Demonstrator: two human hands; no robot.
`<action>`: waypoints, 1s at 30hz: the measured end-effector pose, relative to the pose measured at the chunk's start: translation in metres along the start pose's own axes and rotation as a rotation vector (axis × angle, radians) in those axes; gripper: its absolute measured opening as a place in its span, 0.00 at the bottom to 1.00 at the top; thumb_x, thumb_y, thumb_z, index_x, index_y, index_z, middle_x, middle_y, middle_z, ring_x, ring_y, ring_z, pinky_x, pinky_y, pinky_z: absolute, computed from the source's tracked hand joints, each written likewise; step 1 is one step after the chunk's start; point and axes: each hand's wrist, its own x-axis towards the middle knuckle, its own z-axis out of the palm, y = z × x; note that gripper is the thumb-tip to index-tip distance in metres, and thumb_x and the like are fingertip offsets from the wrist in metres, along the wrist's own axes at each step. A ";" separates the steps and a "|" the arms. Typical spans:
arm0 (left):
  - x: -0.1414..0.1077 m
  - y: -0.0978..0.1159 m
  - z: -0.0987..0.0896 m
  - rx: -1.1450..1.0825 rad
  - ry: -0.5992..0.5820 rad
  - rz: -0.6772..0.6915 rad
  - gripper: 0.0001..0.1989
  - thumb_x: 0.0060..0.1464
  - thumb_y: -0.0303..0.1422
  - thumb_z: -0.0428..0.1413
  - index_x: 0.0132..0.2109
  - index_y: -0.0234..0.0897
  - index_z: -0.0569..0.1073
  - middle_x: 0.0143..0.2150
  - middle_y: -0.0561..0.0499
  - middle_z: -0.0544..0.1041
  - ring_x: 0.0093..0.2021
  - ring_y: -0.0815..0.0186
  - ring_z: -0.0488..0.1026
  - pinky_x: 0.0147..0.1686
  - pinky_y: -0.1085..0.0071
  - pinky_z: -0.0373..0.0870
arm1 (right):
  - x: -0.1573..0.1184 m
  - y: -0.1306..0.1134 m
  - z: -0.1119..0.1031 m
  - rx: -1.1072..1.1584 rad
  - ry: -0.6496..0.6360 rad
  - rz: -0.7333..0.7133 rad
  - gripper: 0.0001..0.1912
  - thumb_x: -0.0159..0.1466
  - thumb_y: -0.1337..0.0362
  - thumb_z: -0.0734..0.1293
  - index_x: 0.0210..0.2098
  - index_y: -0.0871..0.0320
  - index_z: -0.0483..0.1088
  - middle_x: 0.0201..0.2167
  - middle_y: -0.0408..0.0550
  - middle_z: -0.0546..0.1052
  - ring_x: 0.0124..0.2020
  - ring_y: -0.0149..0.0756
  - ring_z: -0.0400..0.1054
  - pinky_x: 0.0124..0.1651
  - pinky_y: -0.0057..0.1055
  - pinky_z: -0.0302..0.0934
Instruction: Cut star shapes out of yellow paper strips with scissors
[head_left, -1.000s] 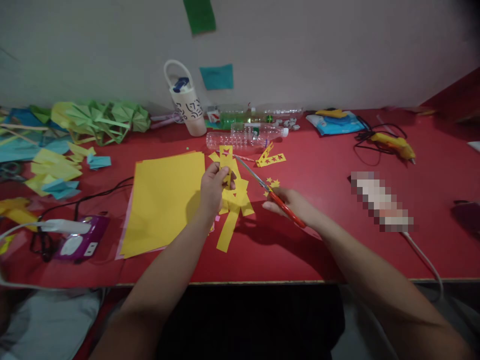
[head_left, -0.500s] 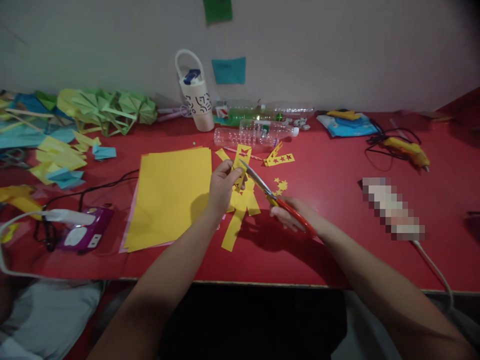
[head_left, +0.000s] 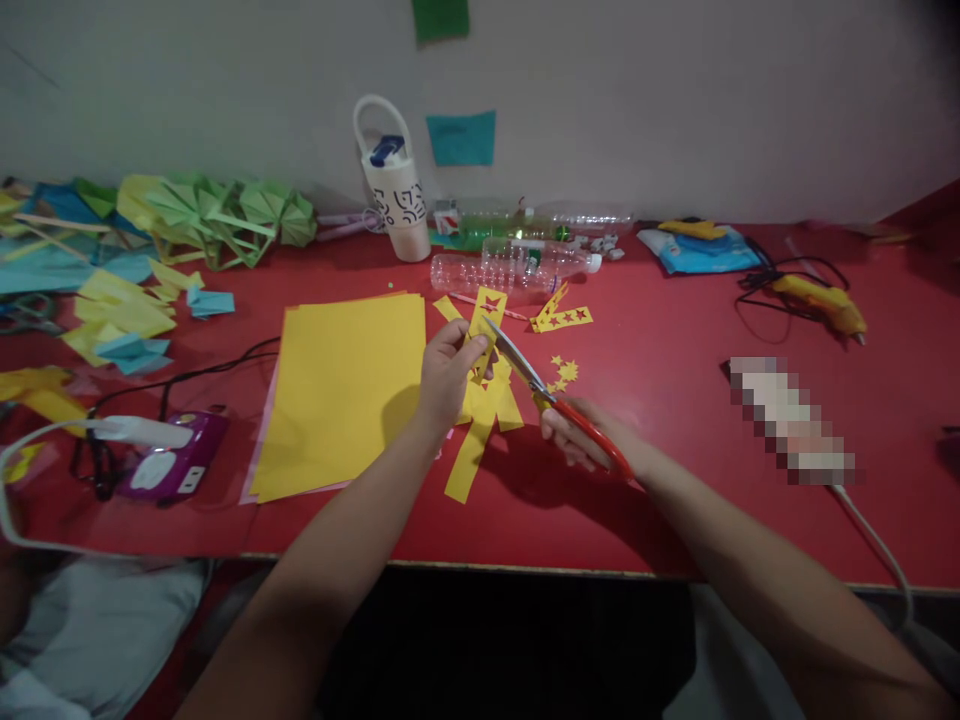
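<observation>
Pinched in my left hand [head_left: 448, 375] is a yellow paper strip [head_left: 491, 297] with a star-shaped hole near its top. My right hand [head_left: 577, 428] is wrapped round the red handles of a pair of scissors [head_left: 541, 388]. The blades point up and left, their tips at the strip beside my left thumb; how far apart the blades are I cannot tell. Below my hands lie more yellow strips [head_left: 466, 465]. Several small yellow paper stars [head_left: 566, 371] rest right of the blades, and a star-punched strip [head_left: 574, 318] lies folded behind them.
A stack of yellow paper [head_left: 349, 390] lies on the red table [head_left: 660, 400] at left. Behind stand a white tumbler [head_left: 399, 205] and clear plastic bottles [head_left: 540, 262]. A yellow glue gun [head_left: 821, 303] is at right, a purple power socket [head_left: 176, 460] at left, folded green paper [head_left: 217, 220] beyond.
The whole view has shifted slightly, so things sit a little further right. Both hands keep their grip, and the scissor tips stay at the strip.
</observation>
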 end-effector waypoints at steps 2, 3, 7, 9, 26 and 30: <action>0.001 -0.001 -0.001 -0.007 -0.002 0.002 0.08 0.47 0.32 0.59 0.25 0.38 0.68 0.20 0.57 0.68 0.18 0.76 0.63 0.17 0.77 0.62 | 0.000 0.000 0.000 0.000 -0.001 0.005 0.24 0.61 0.42 0.66 0.25 0.56 0.63 0.11 0.31 0.58 0.09 0.22 0.51 0.16 0.24 0.56; 0.001 -0.001 -0.001 -0.015 -0.004 0.005 0.08 0.47 0.32 0.60 0.25 0.38 0.68 0.20 0.58 0.68 0.18 0.76 0.63 0.17 0.77 0.63 | 0.000 0.000 0.000 -0.001 -0.005 0.008 0.24 0.61 0.42 0.66 0.25 0.56 0.63 0.11 0.31 0.58 0.09 0.22 0.51 0.16 0.24 0.56; 0.001 -0.001 -0.001 -0.042 -0.011 0.013 0.08 0.46 0.31 0.60 0.25 0.37 0.68 0.20 0.57 0.69 0.18 0.77 0.64 0.17 0.78 0.64 | 0.000 -0.002 0.000 -0.014 -0.010 0.024 0.24 0.62 0.42 0.66 0.25 0.56 0.62 0.11 0.31 0.58 0.09 0.22 0.52 0.16 0.24 0.55; 0.001 -0.001 -0.001 -0.046 -0.011 0.015 0.07 0.46 0.31 0.60 0.25 0.37 0.69 0.20 0.58 0.69 0.17 0.77 0.64 0.17 0.78 0.64 | 0.000 -0.003 0.000 -0.023 -0.006 0.030 0.23 0.61 0.43 0.66 0.25 0.55 0.62 0.11 0.31 0.58 0.09 0.22 0.52 0.15 0.24 0.54; 0.000 0.000 0.001 -0.029 0.010 -0.007 0.08 0.46 0.30 0.59 0.25 0.37 0.66 0.20 0.57 0.68 0.17 0.77 0.64 0.17 0.78 0.63 | 0.000 -0.002 0.001 -0.020 -0.017 0.037 0.21 0.64 0.46 0.66 0.24 0.54 0.60 0.11 0.31 0.57 0.09 0.23 0.51 0.16 0.26 0.57; 0.001 0.000 0.001 -0.032 0.016 -0.012 0.08 0.46 0.30 0.59 0.25 0.38 0.66 0.20 0.58 0.68 0.17 0.76 0.64 0.16 0.78 0.63 | -0.001 -0.003 0.001 -0.017 -0.013 0.030 0.22 0.62 0.45 0.67 0.24 0.54 0.60 0.11 0.32 0.57 0.09 0.23 0.51 0.16 0.26 0.56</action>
